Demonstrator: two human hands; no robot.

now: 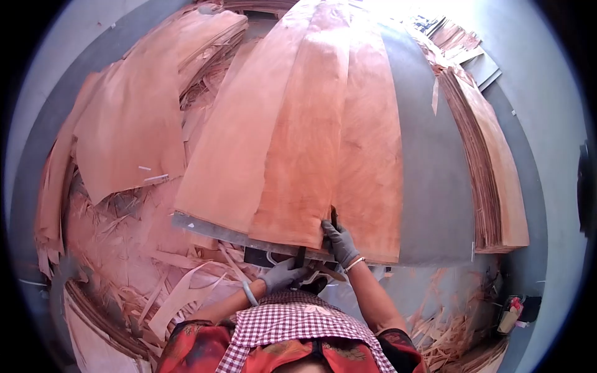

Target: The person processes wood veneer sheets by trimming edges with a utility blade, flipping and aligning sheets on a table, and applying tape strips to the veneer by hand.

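Smooth matt wood sheets [311,137]

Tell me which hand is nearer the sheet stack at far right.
Right. The right hand is left of the stack, at the middle sheets' near edge; the left hand is farther left and closer to the body.

Gloved hands [339,244] at wood sheets [305,149]

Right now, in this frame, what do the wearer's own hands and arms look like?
The left hand and right hand wear grey gloves. A pale blue-grey band rings the left wrist, a thin, light bangle the right. The short sleeves are patterned red and dark.
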